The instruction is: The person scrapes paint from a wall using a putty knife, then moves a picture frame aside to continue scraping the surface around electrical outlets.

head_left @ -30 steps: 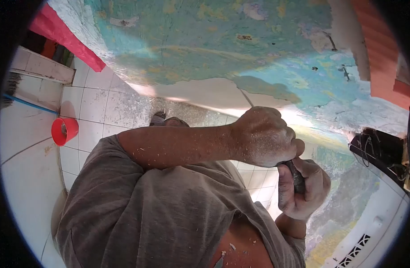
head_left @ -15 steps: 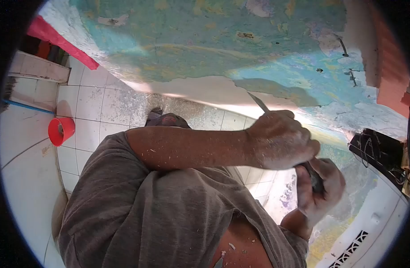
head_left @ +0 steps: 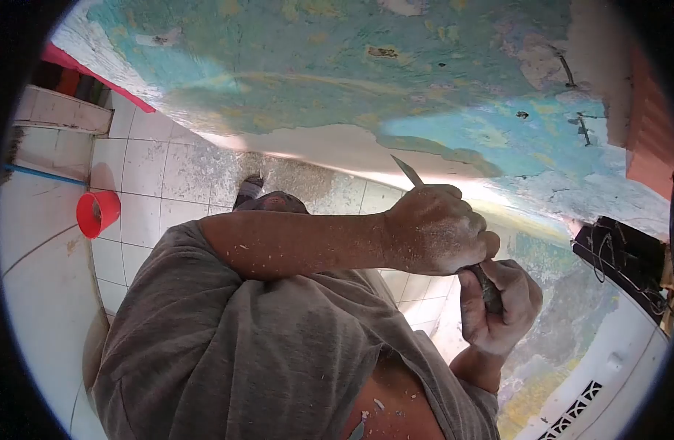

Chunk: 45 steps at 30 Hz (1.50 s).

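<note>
My left hand is a fist, its forearm stretched across my body. From its upper side sticks a thin, pointed metal blade, apparently a scraper's, angled up and left just short of the patchy turquoise wall. The dark handle comes out below that fist. Around this lower end curl the thumb and fingers of my right hand. Most of the handle is hidden by my left hand. Pale flakes dot my forearm and chest.
On the tiled floor at left stands a red bucket. A bare, pale patch runs along the wall's edge. Dark items with tangled wires sit at right. Red cloth hangs at upper left.
Both hands and the scraper have shifted left, with the blade tip slightly lower. A foot shows more clearly on the floor. Both grips stay closed.
</note>
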Each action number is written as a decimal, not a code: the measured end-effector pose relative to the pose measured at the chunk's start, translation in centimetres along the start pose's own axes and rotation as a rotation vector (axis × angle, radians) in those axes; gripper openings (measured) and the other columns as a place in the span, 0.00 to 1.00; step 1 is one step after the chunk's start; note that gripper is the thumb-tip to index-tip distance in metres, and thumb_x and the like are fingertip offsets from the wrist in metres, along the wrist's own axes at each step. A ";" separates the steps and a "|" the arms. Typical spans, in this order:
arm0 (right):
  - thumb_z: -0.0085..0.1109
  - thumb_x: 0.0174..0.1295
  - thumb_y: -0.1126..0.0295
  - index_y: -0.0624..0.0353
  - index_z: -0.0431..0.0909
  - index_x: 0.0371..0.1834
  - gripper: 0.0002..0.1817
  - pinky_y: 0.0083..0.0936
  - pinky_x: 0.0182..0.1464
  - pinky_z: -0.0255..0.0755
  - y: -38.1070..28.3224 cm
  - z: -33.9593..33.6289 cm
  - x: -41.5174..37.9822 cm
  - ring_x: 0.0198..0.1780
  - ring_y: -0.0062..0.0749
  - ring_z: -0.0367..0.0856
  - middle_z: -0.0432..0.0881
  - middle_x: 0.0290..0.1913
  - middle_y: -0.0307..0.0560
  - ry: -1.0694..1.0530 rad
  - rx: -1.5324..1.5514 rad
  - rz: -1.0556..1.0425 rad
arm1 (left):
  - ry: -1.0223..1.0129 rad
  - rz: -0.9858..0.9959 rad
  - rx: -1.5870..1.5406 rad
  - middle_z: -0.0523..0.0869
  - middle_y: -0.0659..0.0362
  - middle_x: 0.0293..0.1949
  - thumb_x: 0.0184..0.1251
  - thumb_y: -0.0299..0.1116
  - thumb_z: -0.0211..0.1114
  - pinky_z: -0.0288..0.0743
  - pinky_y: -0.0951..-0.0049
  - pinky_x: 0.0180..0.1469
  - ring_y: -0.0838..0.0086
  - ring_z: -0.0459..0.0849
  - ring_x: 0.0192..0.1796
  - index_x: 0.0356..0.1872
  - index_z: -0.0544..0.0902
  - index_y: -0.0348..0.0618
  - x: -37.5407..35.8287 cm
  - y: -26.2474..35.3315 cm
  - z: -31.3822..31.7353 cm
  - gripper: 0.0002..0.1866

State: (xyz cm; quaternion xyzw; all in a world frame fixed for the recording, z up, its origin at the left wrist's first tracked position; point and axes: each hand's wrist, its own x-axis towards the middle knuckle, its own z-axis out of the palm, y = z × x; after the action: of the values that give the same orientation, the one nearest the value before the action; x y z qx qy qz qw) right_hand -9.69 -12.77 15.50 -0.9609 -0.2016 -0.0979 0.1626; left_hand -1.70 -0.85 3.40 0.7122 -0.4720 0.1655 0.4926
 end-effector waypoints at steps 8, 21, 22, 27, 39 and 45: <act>0.71 0.60 0.66 0.53 0.81 0.38 0.09 0.37 0.29 0.75 3.9 9.5 -2.1 0.26 0.44 0.83 0.84 0.28 0.46 -0.159 -0.050 0.069 | -0.042 -0.077 0.070 0.86 0.64 0.26 0.58 0.46 0.70 0.80 0.63 0.39 0.68 0.88 0.31 0.33 0.85 0.55 -7.5 -6.9 4.6 0.10; 0.75 0.58 0.72 0.61 0.77 0.43 0.15 0.33 0.27 0.76 6.4 8.8 -4.6 0.24 0.42 0.84 0.84 0.28 0.51 0.083 0.062 0.004 | -0.085 0.015 0.153 0.83 0.64 0.22 0.59 0.43 0.68 0.79 0.64 0.38 0.70 0.87 0.29 0.32 0.84 0.56 -4.2 -5.3 5.3 0.06; 0.75 0.58 0.72 0.61 0.77 0.43 0.15 0.33 0.27 0.76 6.1 7.9 -4.8 0.24 0.42 0.84 0.84 0.28 0.51 0.093 0.055 0.000 | -0.082 0.027 0.157 0.83 0.64 0.22 0.59 0.43 0.68 0.79 0.64 0.38 0.70 0.87 0.29 0.32 0.84 0.56 -3.6 -4.5 5.0 0.06; 0.75 0.58 0.74 0.62 0.78 0.40 0.13 0.26 0.26 0.73 3.3 2.9 -4.1 0.23 0.34 0.84 0.84 0.27 0.51 0.123 0.125 0.078 | 0.004 0.036 0.137 0.84 0.64 0.24 0.59 0.40 0.67 0.81 0.64 0.38 0.69 0.88 0.30 0.33 0.84 0.55 -1.4 -0.6 2.7 0.06; 0.74 0.59 0.71 0.59 0.81 0.40 0.10 0.32 0.29 0.77 4.8 9.0 -3.1 0.25 0.43 0.85 0.84 0.27 0.50 0.045 0.159 0.045 | -0.070 -0.079 0.166 0.86 0.63 0.23 0.58 0.45 0.69 0.79 0.64 0.40 0.69 0.89 0.31 0.33 0.85 0.55 -5.9 -4.7 4.0 0.09; 0.73 0.58 0.73 0.60 0.78 0.35 0.10 0.31 0.25 0.74 2.4 5.3 -3.2 0.21 0.40 0.83 0.81 0.22 0.49 0.137 0.007 0.016 | -0.015 0.053 0.042 0.86 0.63 0.23 0.56 0.45 0.70 0.80 0.64 0.40 0.68 0.89 0.30 0.32 0.85 0.56 -2.6 -4.3 3.6 0.09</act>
State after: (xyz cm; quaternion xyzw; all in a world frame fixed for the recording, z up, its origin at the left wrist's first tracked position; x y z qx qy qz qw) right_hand -10.89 -14.08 9.11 -0.9529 -0.1827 -0.1615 0.1803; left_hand -0.23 -2.31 -2.47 0.7108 -0.4908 0.1833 0.4693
